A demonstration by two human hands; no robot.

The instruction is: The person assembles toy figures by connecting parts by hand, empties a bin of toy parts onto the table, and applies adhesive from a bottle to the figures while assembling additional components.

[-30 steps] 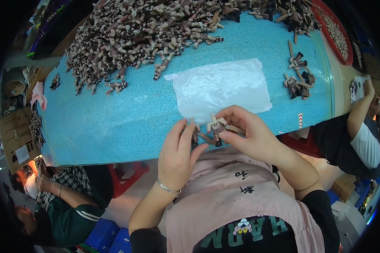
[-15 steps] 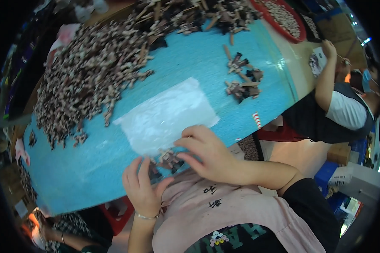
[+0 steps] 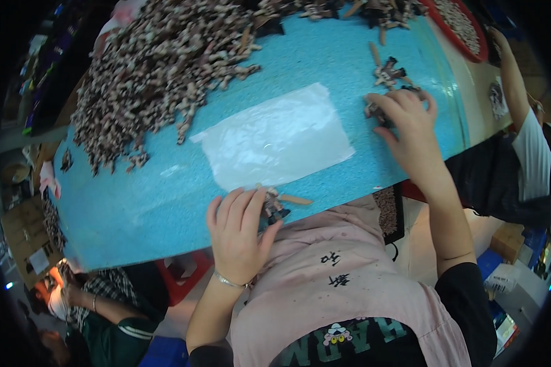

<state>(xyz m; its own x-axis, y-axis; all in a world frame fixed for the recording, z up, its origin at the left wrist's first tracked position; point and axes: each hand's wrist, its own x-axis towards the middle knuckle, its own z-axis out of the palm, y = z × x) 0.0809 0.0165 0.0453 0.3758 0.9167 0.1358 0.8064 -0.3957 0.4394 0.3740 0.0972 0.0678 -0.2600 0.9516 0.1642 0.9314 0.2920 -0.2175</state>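
At the table's near edge, my left hand [image 3: 242, 229] has its thumb and fingers curled round a small toy figure [image 3: 274, 208] in dark and pale colours. A flat brown piece [image 3: 297, 199] sticks out from beside that figure. My right hand [image 3: 409, 125] reaches over the right side of the table, its fingers bent round another small figure [image 3: 375, 112], partly hidden under them. Just beyond it lies one more dark figure [image 3: 388, 72] with a brown piece beside it. Between my hands a white translucent plastic sheet [image 3: 275, 140] lies flat on the blue mat [image 3: 147, 214].
A big heap of small figure parts [image 3: 159, 73] covers the far left. Dark figures with brown pieces [image 3: 386, 12] lie along the far edge. A red tray [image 3: 485, 46] of pale parts stands far right. Co-workers sit at right [image 3: 529, 153] and at lower left [image 3: 125, 330].
My right hand has moved from the near edge to the figures at the right and closed round one. My left hand stays at the near edge with a figure. The view has shifted.
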